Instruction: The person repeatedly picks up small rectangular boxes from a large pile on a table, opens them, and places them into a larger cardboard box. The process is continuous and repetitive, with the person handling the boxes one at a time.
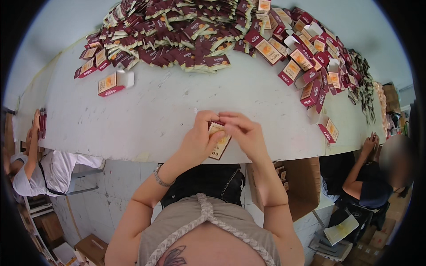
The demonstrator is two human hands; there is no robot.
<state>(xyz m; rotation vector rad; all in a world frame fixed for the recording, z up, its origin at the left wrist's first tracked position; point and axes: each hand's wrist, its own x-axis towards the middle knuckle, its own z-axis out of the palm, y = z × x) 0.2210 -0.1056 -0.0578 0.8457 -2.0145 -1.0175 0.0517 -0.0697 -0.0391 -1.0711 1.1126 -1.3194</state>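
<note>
Close to the table's near edge, my left hand (199,138) is closed around a small cream and maroon carton (219,149), its thumb lying across the printed front. The carton is tilted, its lower end toward me. At its upper end my right hand (249,135) has its fingers bent in and pressed against the carton, meeting the left fingertips. Fingers hide the carton's top, so I cannot tell whether its flap is closed. An open carton (108,84) of the same colours lies apart at the left of the table.
Maroon and pale green sachets (177,40) heap along the table's far side. Many cartons (301,53) pile up at the far right, one (329,130) nearer me. A cardboard box (306,186) stands below my right forearm. People sit at the left (31,173) and right (372,181).
</note>
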